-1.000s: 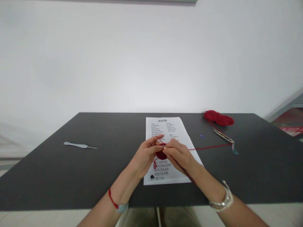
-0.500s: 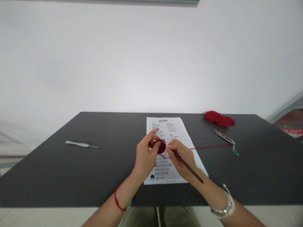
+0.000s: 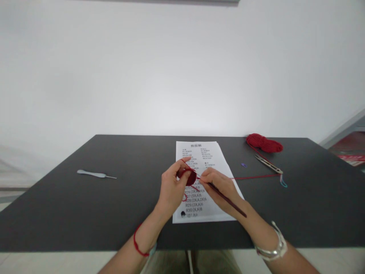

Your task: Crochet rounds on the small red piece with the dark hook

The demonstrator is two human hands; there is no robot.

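Note:
My left hand point(image 3: 173, 182) pinches a small dark red crochet piece point(image 3: 191, 179) between thumb and fingers, with red yarn running over its raised index finger. A loose yarn tail hangs below the piece. Closed around a brown-handled crochet hook point(image 3: 228, 199), my right hand point(image 3: 218, 186) points the hook's tip at the right edge of the piece. Whether the tip sits inside a stitch is too small to tell. Both hands are above a printed pattern sheet point(image 3: 211, 213). From behind the right hand, a strand of red yarn point(image 3: 253, 177) stretches right across the table.
A red yarn skein point(image 3: 264, 143) lies at the back right of the black table point(image 3: 128, 213). Near it are thread snips point(image 3: 268, 164) with a blue loop and a small purple stitch marker point(image 3: 243, 165). A grey-handled hook point(image 3: 95, 174) lies on the left. A white wall stands behind.
Both hands have shifted slightly; the left hand and crochet piece are a little further left. The hook's tip is now a bit lower, and its handle lies slightly further right.

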